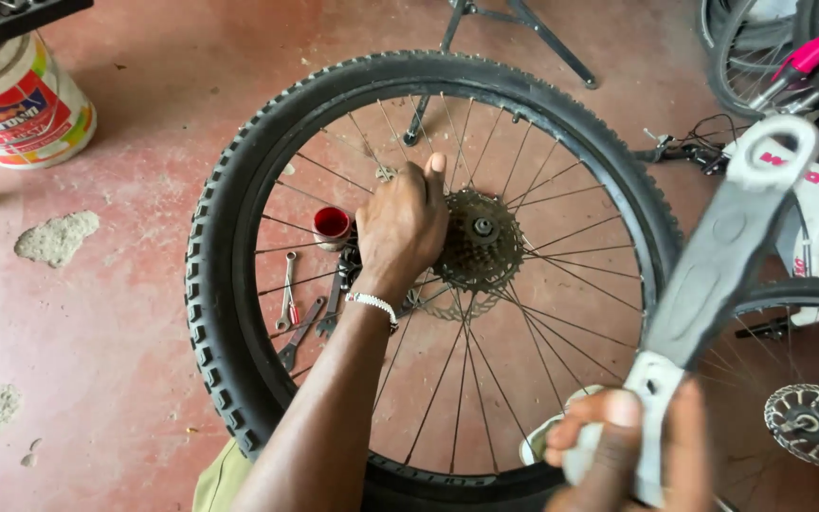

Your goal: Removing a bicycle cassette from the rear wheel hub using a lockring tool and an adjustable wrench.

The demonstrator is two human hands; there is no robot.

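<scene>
A bicycle wheel [239,190] with a knobby black tyre and thin spokes stands upright in front of me. At its hub sits a dark, greasy cassette of sprockets [481,242]. My left hand [402,228] reaches through from below and rests against the left side of the cassette, thumb pointing up; a white bead bracelet is on the wrist. My right hand [627,450] at the lower right grips the base of a long flat grey metal tool [722,256], with a ring at its top, tilted up to the right, apart from the wheel.
Behind the spokes on the red floor lie wrenches [288,294] and a small red cup [332,226]. A paint bucket [21,104] stands at the top left. A stand's legs [523,28] and other bicycles [798,57] crowd the top right; a disc-brake wheel [812,422] is at the right.
</scene>
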